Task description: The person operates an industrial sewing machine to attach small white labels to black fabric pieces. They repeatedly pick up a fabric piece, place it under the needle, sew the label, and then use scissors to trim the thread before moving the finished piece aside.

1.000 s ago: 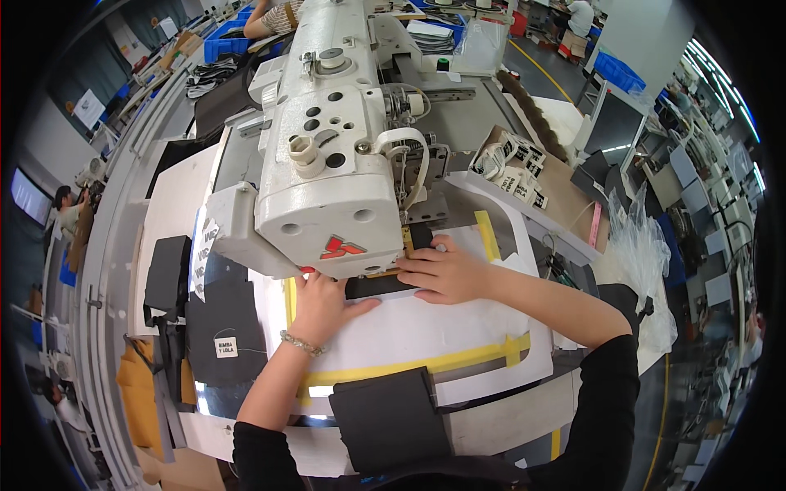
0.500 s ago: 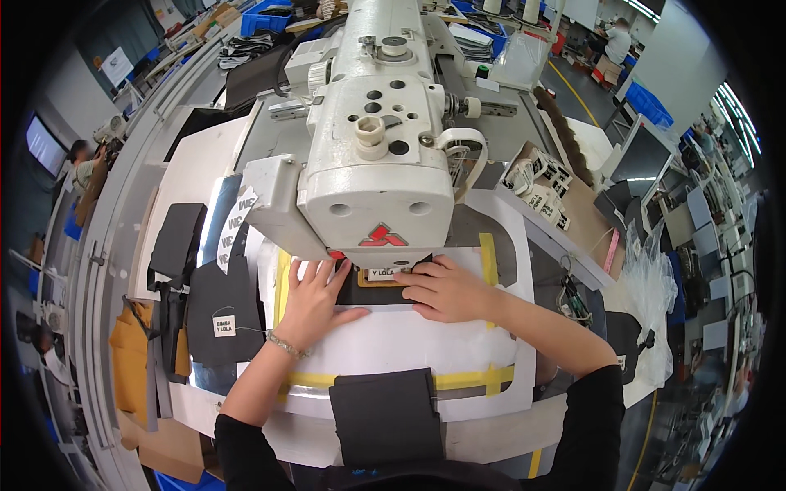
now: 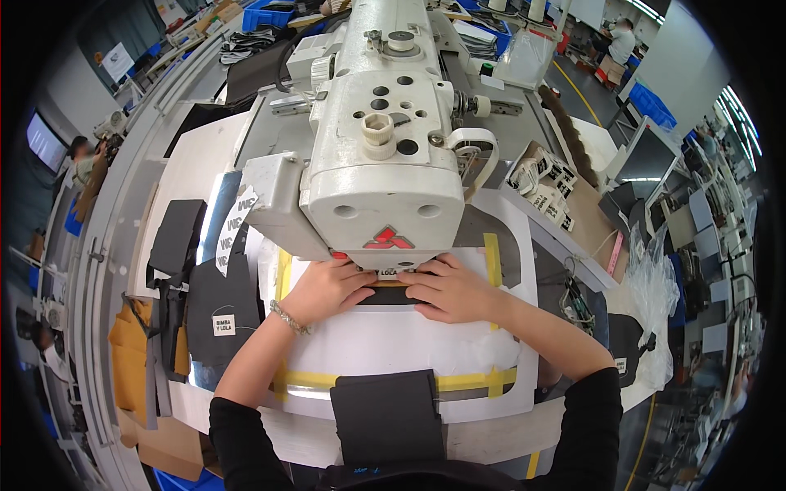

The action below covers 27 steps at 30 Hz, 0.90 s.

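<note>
Under the head of a large white sewing machine (image 3: 385,192) lies a small white label (image 3: 388,274) with dark lettering. A brownish edge shows below it, above a dark fabric piece (image 3: 386,299). My left hand (image 3: 326,290) has its fingers drawn together at the label's left edge, the tips partly hidden by the machine. At the label's right edge, my right hand (image 3: 452,290) presses with bent fingers close together. Both hands rest over a white sheet (image 3: 393,340) edged with yellow tape (image 3: 454,381). The needle area is hidden behind the machine head.
Dark fabric pieces (image 3: 385,417) lie stacked at the near edge. Another dark piece (image 3: 221,307) with a white label sits left. On the right stand a cardboard box (image 3: 585,225) of labels, a thread snip (image 3: 575,304) and a clear plastic bag (image 3: 653,307).
My left hand has moved right and its spread fingers have drawn in to the label. My right hand has shifted only slightly. Less of the dark fabric and label shows between my hands.
</note>
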Available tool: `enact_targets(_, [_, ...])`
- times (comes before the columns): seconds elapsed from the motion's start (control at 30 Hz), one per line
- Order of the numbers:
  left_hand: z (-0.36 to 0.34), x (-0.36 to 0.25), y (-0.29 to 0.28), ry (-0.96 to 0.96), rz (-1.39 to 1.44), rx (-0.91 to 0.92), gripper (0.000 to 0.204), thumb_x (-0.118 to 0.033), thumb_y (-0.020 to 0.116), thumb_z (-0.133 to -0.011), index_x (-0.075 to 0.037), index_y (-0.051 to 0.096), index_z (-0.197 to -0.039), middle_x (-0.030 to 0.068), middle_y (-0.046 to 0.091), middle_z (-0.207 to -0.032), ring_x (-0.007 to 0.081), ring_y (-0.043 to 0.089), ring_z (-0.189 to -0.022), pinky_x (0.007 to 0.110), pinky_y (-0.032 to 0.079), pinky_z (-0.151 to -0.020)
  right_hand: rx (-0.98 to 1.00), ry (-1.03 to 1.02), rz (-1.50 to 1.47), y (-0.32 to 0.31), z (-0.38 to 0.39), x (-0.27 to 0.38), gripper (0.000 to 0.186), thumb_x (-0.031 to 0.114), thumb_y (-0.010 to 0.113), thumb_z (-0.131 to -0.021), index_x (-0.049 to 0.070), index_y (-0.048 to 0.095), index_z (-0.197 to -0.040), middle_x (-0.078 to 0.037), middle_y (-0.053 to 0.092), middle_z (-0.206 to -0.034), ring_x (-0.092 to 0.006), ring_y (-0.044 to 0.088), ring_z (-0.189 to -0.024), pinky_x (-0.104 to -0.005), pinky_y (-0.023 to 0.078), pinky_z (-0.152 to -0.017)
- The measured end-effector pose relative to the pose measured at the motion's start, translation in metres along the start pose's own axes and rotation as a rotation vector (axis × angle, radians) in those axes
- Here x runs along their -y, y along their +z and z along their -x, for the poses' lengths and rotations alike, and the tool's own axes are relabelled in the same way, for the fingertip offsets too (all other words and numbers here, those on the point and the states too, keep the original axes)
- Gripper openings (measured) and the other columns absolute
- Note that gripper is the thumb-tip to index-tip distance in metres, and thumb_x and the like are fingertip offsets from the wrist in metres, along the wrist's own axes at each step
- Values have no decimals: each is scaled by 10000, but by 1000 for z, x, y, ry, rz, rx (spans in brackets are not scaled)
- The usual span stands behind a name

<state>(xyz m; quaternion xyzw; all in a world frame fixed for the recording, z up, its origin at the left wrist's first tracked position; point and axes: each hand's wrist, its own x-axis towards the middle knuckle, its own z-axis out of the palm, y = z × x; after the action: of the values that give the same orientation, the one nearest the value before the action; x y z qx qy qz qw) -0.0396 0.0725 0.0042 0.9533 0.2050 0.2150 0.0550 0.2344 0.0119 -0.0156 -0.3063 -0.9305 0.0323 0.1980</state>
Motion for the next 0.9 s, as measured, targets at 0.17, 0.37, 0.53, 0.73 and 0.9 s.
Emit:
enact_targets(0.17, [-4, 5, 5, 12, 68, 24, 210, -212, 717, -816, -132, 724, -1010, 20, 688, -805, 204, 648, -721, 333, 527, -677, -11, -3, -12, 0, 0, -1, 249, 273, 701, -808, 143, 632, -1009, -6, 595, -1288, -224, 518, -1103, -403, 366, -997])
enact_targets(0.37, [-12, 0, 3, -78, 193, 141, 228, -174, 675, -819, -142, 706, -1043, 64, 675, -785, 250, 639, -717, 366, 523, -669, 4, 26, -44, -1, -2, 0, 263, 283, 655, -855, 118, 579, -1045, -23, 589, -1268, -240, 496, -1128, -398, 370, -930])
enact_targets(0.53, [-19, 2, 4, -78, 264, 180, 255, -124, 663, -793, -141, 700, -1044, 80, 680, -828, 283, 637, -697, 389, 519, -656, -15, 34, -43, 0, -1, -2, 275, 281, 662, -850, 114, 567, -1047, -21, 597, -1260, -246, 496, -1121, -398, 371, -920])
enact_targets(0.73, [-12, 1, 8, -61, 205, 92, 217, -172, 689, -808, -148, 699, -1023, 50, 677, -912, 250, 625, -864, 383, 506, -766, -14, 32, -31, -1, -2, -1, 259, 271, 661, -849, 115, 574, -1037, -15, 604, -1254, -233, 501, -1068, -383, 374, -895])
enact_targets(0.9, [-2, 3, 19, -63, 103, 66, 254, -221, 713, -819, -182, 713, -1069, -29, 688, -1039, 211, 596, -1005, 410, 457, -906, -14, 35, -34, 1, -2, -2, 254, 273, 661, -850, 116, 578, -1032, -16, 603, -1255, -224, 505, -1047, -378, 374, -888])
